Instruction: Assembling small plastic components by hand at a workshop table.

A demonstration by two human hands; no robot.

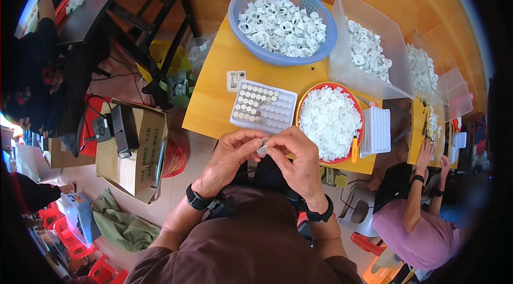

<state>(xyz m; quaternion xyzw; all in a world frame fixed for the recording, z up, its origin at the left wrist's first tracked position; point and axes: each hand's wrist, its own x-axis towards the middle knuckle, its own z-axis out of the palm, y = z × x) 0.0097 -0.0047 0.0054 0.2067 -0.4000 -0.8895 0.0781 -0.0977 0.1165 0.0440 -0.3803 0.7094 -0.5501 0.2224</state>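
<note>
Between the fingertips of my left hand (232, 153) and my right hand (296, 158) is a small round whitish piece (262, 150), pinched by both just past the table's front edge. Fingers cover part of it, and its exact kind is too small to tell. Right beyond my hands lies a white slotted tray (279, 109), its left side filled with rows of small round pale caps and its right side with bare slots. To the right of my hands, a red bowl (362, 118) with a yellow rim is heaped with small white plastic parts (328, 121).
A blue basket (233, 27) and a clear bin (342, 75), both with white plastic parts, stand at the back of the yellow table (206, 107). An orange-handled tool (354, 150) leans by the bowl, beside stacked white trays (379, 131). A co-worker (414, 225) sits at right; a cardboard box (147, 148) stands left.
</note>
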